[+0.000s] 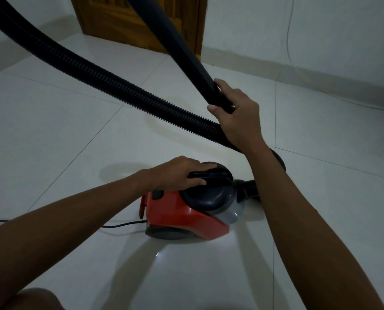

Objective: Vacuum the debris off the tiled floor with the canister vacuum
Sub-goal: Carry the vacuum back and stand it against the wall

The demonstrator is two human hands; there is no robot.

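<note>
1. The red canister vacuum (186,217) sits on the pale tiled floor (63,135), low in the middle of the view, its dark domed top and carry handle facing up.
2. The left hand (177,173) lies over that handle, fingers curled round the grip.
3. The right hand (236,113) is wrapped round the lower end of the smooth black wand (177,45), thumb across the front and fingers round the far side; the wand rises steeply out of the top of the view.
4. The ribbed black hose (92,74) sweeps from the upper left corner down across the floor, passes behind the right wrist and forearm, and runs on toward the front of the canister; where it joins is hidden by the arm.
5. A thin black power cord (119,225) trails from the canister's rear off to the left edge, lying flat on the tiles.
6. A wooden door (128,21) stands at the back, between white walls; a thin pale cable (287,36) hangs down the right-hand wall.
7. A bare knee (36,299) shows at the bottom left corner.
8. Debris on the tiles cannot be made out in this dim light.
</note>
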